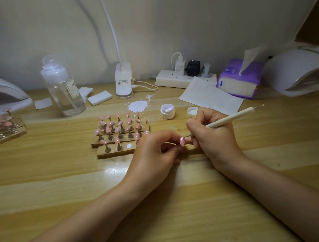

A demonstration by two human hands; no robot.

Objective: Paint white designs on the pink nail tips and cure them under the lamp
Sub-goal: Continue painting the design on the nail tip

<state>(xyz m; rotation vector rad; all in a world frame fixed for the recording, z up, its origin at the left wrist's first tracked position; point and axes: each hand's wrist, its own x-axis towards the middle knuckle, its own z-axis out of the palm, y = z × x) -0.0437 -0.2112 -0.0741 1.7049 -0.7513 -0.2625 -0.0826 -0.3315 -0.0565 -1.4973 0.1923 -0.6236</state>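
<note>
My left hand pinches one pink nail tip on its stand, just above the table. My right hand grips a cream dotting pen, and its metal point touches the top of that tip. Wooden strips left of my hands carry several more pink tips on metal pegs. An open white gel jar and its lid stand behind my hands. One curing lamp sits at the far right, another curing lamp at the far left.
A clear bottle, a desk-lamp base, a power strip, a purple tissue pack and a paper sheet line the back. A white smear marks the table. More pink tips stand at the left edge.
</note>
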